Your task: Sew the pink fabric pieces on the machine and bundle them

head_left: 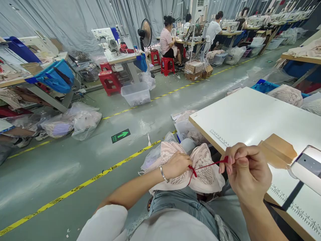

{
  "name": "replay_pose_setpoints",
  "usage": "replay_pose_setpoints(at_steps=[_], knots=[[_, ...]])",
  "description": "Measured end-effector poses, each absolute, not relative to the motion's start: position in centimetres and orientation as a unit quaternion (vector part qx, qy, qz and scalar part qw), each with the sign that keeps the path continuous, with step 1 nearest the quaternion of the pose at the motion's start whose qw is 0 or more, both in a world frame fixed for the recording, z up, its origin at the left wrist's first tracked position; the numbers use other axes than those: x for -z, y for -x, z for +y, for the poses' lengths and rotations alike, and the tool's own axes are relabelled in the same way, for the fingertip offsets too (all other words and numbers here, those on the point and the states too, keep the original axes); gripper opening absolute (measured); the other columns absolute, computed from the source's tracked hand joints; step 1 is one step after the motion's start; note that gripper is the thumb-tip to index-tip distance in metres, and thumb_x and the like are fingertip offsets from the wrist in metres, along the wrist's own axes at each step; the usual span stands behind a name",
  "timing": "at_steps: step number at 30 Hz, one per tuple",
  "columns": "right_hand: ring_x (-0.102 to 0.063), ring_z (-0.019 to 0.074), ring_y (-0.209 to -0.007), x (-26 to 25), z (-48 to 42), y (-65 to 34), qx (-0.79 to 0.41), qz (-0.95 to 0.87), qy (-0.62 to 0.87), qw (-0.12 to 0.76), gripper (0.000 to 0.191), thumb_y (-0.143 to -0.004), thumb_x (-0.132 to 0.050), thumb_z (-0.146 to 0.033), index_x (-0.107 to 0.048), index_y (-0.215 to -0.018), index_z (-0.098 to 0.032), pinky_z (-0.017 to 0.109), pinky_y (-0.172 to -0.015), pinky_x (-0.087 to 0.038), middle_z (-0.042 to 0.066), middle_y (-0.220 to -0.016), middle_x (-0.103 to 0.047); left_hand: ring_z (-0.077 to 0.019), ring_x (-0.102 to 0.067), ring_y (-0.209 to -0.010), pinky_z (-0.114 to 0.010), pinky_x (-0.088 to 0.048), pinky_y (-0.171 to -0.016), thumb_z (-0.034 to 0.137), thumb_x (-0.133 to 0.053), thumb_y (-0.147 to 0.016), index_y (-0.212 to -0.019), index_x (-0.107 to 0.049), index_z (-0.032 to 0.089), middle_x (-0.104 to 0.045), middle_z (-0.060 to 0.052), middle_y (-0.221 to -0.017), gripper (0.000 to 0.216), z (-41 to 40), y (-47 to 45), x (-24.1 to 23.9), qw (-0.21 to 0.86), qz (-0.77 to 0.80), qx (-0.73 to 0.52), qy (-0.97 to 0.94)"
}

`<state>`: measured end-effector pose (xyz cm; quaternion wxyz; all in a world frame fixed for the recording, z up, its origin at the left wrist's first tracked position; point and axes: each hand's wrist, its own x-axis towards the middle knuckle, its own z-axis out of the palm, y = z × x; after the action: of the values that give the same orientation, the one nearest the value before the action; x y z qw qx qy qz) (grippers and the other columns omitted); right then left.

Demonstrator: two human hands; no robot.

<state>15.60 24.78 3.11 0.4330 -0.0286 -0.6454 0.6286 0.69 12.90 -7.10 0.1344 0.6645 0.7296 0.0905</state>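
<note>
Pale pink lace bras lie stacked in my lap, cups up. A red cord is looped around their middle, with a knot and loose loops there. My left hand, a silver bracelet at its wrist, rests over one cup with its fingers curled around the bra's centre beside the knot. To the right and higher, my right hand pinches the far end of the same red cord, which runs taut between the two hands. The left fingertips are partly hidden against the lace.
A white table with printed scales stands at my right, bearing a brown cardboard piece and a phone. A filled bin stands beside it. Yellow tape crosses the floor. Sewing stations, red stools and seated people are beyond.
</note>
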Motion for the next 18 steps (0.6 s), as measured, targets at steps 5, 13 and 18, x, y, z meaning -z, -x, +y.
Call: replay_pose_setpoints(at_steps=[5, 13, 18], knots=[[-0.046, 0.01, -0.05, -1.8, 25.5, -16.7, -0.591, -0.687, 0.057, 0.419, 0.013, -0.099, -0.051, -0.034, -0.049, -0.09, -0.025, 0.027, -0.048, -0.044, -0.003, -0.072, -0.049, -0.0154, -0.061, -0.075, -0.029, -0.046, -0.079, 0.01, -0.057, -0.091, -0.07, -0.063, 0.014, -0.065, -0.001, -0.075, 0.022, 13.4, 0.2, 6.3, 0.124, 0.745, -0.284, -0.591], [-0.054, 0.0142, -0.06, 2.9, 25.6, -17.2, -0.533, -0.816, 0.058, 0.217, 0.027, -0.101, -0.042, -0.038, -0.051, -0.081, -0.023, 0.028, -0.055, -0.046, 0.0, -0.069, -0.056, -0.0094, -0.059, -0.064, -0.025, -0.049, -0.067, 0.034, -0.047, -0.099, -0.084, -0.056, 0.014, -0.058, 0.002, -0.076, 0.026, 12.5, 2.5, -4.5, 0.125, 0.642, -0.619, -0.435], [-0.056, 0.0155, -0.063, 3.7, 25.9, -16.5, -0.548, -0.758, 0.121, 0.334, 0.025, -0.099, -0.046, -0.041, -0.051, -0.082, -0.024, 0.03, -0.062, -0.048, -0.001, -0.07, -0.057, -0.0118, -0.065, -0.069, -0.022, -0.052, -0.069, 0.017, -0.053, -0.095, -0.092, -0.064, 0.017, -0.067, 0.001, -0.078, 0.012, 12.9, 0.5, -2.2, 0.508, 0.505, -0.281, -0.639]])
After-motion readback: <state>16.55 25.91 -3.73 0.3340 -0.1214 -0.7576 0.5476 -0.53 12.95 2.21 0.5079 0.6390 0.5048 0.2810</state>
